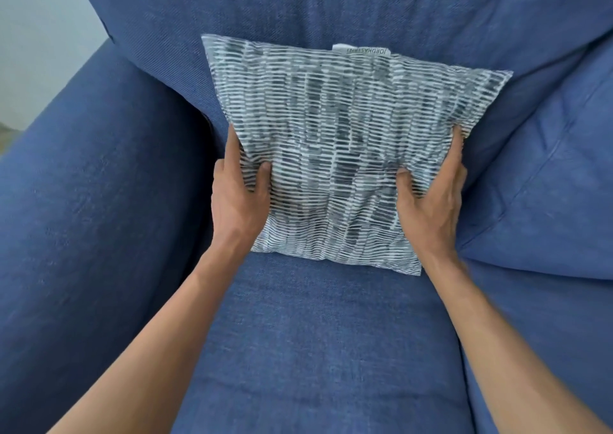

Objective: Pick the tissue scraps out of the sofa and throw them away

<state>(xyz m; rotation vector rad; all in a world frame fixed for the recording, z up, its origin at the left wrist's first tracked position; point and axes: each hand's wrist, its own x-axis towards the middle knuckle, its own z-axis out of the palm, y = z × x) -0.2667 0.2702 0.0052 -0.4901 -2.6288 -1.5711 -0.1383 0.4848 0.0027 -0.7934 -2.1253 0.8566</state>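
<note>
Tissue scraps: none visible in this view. Location cannot be told; judged to be hidden, possibly behind or under the pillow or down in the seams. No bin in view either.

Progress: judged early, search stage. No scrap is picked, none thrown away. The whole pick-and-discard remains.

Sofa: blue woven fabric. The seat cushion at 6 o'clock shows bare cloth and no white bits. The crease where seat meets back is covered by the pillow.

Throw pillow: centre of frame, white with rows of dark grey dashes, leaning against the back cushion at 12 o'clock. Its lower edge is at the seat; whether it rests there or is lifted clear, I cannot tell. A white label tab sits on its top edge. The cloth is puckered where it is gripped.

Hands: left hand grips the pillow's edge at 8 o'clock, thumb on the front face, fingers wrapped behind. Right hand grips the edge at 4 o'clock the same way. Both hold the pillow, neither holds tissue.

Surround: armrest at 9 o'clock, a second blue cushion at 3 o'clock, pale wall at 10 o'clock.
</note>
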